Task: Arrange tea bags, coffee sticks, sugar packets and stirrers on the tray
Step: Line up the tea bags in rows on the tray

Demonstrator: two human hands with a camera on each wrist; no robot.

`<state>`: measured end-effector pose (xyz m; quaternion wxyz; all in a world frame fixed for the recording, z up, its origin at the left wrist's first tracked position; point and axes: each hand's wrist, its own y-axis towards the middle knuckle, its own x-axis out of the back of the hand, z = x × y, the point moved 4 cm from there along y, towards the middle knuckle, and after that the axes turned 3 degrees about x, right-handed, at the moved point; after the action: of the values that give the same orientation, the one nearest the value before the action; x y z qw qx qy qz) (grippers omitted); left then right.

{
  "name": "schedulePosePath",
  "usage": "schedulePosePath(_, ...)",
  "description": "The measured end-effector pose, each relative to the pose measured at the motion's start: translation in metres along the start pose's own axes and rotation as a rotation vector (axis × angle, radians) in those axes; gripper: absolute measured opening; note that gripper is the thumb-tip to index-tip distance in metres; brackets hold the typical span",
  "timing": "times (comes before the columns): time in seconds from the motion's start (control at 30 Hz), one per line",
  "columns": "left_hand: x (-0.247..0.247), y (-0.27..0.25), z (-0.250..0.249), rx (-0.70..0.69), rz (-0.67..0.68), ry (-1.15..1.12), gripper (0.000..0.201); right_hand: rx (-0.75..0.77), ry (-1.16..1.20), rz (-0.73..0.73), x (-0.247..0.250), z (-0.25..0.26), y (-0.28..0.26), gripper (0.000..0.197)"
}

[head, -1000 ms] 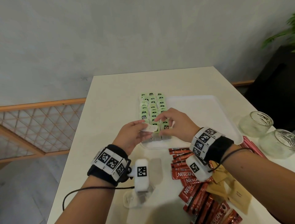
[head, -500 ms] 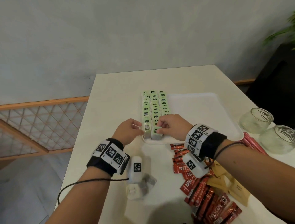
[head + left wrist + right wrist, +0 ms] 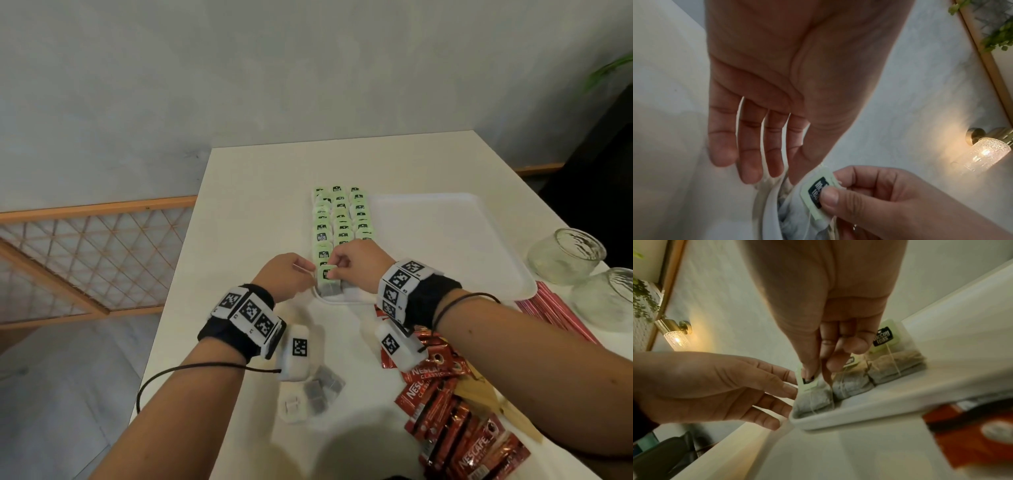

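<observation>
Tea bag (image 3: 813,400) grey, pale-green tag | right hand (image 3: 356,263) pinches tag | left hand (image 3: 284,277) spread beside tray (image 3: 479,246)

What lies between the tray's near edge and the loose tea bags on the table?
In the head view, only bare table lies between the tray and the loose tea bags.
</observation>
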<state>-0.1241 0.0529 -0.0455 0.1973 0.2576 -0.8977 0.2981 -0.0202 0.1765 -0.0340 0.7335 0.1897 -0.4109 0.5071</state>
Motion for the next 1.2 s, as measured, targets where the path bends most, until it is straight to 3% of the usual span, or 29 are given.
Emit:
schedulePosePath(0.13, 0.003, -0.015, 0.001, -0.005, 0.005, 0.036, 0.018, 0.011, -0.013, -0.058, 0.004, 0.003, -0.008, 0.031)
schedulePosePath(0.27, -0.001, -0.051, 0.004, -0.025, 0.067, 0.276, 0.027, 0.133, -0.087, -0.048, 0.01, 0.015, -0.043, 0.039)
schedulePosePath(0.47, -0.024, -0.106, 0.023, -0.015, 0.332, 0.728, 0.051, 0.182, 0.017, 0.262, -0.022, 0.017, -0.103, 0.031)
schedulePosePath(0.63, -0.043, -0.114, 0.022, -0.055, 0.287, 0.897, 0.045, 0.242, -0.084, 0.383, -0.05, 0.023, -0.116, 0.04)
schedulePosePath(0.77, -0.056, -0.11, 0.006, -0.125, 0.245, 0.884, 0.02, 0.193, -0.138, 0.306, -0.052, 0.013, -0.118, 0.038)
schedulePosePath(1.0, -0.071, -0.091, -0.007, -0.229, 0.234, 0.686, 0.026, 0.126, -0.055, 0.21, -0.034, -0.005, -0.124, 0.035)
schedulePosePath(1.2, -0.065, -0.082, -0.017, -0.278, 0.202, 0.375, 0.026, 0.055, 0.277, 0.054, -0.011, -0.019, -0.13, 0.028)
